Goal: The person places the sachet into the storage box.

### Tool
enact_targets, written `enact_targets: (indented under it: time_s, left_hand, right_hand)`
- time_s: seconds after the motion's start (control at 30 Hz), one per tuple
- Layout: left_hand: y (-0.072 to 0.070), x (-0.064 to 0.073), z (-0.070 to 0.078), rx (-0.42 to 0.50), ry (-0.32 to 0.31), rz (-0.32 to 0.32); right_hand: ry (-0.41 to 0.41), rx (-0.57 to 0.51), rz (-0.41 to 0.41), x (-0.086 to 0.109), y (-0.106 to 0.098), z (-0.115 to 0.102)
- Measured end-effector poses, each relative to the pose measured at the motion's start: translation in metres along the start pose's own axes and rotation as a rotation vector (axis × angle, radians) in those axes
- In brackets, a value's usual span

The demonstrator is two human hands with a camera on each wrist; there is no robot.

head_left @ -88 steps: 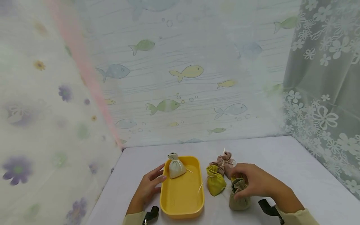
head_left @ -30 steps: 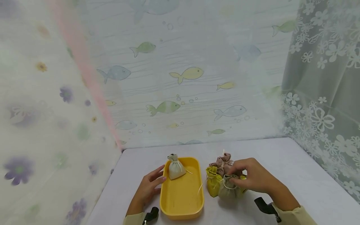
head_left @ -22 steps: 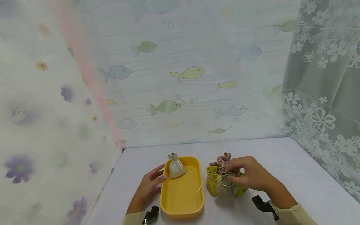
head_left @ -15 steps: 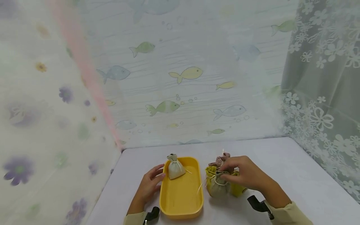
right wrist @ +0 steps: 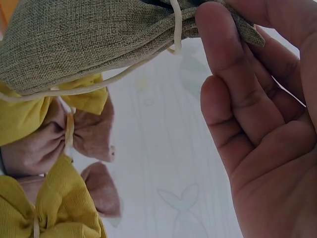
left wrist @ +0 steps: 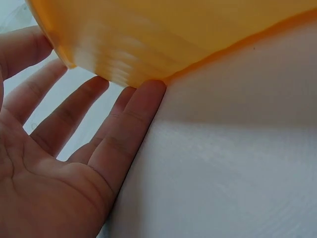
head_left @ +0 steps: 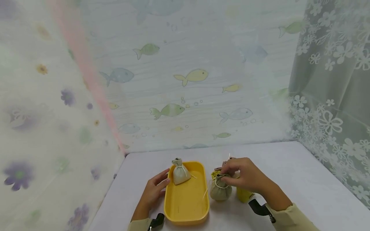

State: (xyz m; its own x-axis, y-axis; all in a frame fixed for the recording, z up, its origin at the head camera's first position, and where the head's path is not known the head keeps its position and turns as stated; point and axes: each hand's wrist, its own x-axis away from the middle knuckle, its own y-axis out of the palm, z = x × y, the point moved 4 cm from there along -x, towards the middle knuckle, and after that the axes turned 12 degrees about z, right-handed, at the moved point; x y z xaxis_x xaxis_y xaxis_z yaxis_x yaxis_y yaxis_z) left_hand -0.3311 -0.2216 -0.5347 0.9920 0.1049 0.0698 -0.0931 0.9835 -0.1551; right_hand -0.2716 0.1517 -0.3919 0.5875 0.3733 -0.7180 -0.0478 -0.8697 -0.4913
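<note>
My right hand [head_left: 248,176] pinches the gathered neck of a grey-green drawstring pouch [head_left: 221,191], just right of the yellow tray [head_left: 186,208]. Up close in the right wrist view, the grey-green pouch [right wrist: 89,39] hangs by its top from my fingertips, its cream cord trailing. At the tray's left side my left hand [head_left: 153,192] rests with fingers extended. Their tips touch the tray's outer wall [left wrist: 163,39] in the left wrist view. A cream pouch [head_left: 180,175] lies inside the tray's far left corner.
Beside the held pouch stands a yellow pouch [head_left: 244,194]; another is mostly hidden behind it. Pink pouches [right wrist: 44,141] and yellow pouches [right wrist: 69,198] are grouped together in the right wrist view. A fish-printed curtain [head_left: 185,96] hangs behind the white table [head_left: 260,150].
My right hand took the grey-green pouch by its neck and carried it left, across the front of the other pouches, towards the tray. My left hand and the tray stayed put.
</note>
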Motion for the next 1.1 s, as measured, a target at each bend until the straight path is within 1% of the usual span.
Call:
enact_targets:
  time_s: [0.1, 0.2, 0.3, 0.53, 0.73, 0.87, 1.0, 1.1]
  left_hand:
    - [-0.001, 0.0, -0.001, -0.005, 0.003, 0.005]
    - [-0.001, 0.0, -0.001, -0.013, 0.009, 0.018]
    - [0.0, 0.001, -0.001, -0.016, 0.011, 0.019]
    - [-0.001, 0.001, -0.002, -0.028, -0.022, 0.023]
    - [-0.001, 0.0, -0.002, -0.027, -0.018, 0.016]
    - [0.0, 0.0, -0.002, -0.026, -0.022, 0.016]
    - [0.0, 0.0, -0.002, -0.019, -0.026, 0.018]
    - [0.0, 0.0, -0.001, -0.022, -0.017, 0.015]
  right_hand:
    - [0.012, -0.042, -0.009, -0.003, 0.004, 0.0]
    - [0.036, -0.042, -0.008, -0.007, 0.009, 0.0]
    - [0.082, -0.041, -0.005, -0.011, 0.012, 0.002]
    - [0.201, 0.03, 0.007, -0.02, 0.018, 0.001]
    - [0.292, 0.021, 0.003, -0.027, 0.027, 0.002]
    - [0.326, 0.014, 0.017, -0.03, 0.033, 0.005]
    - [0.343, 0.002, 0.043, -0.035, 0.038, 0.006]
    - [0.352, 0.002, 0.056, -0.039, 0.042, 0.005]
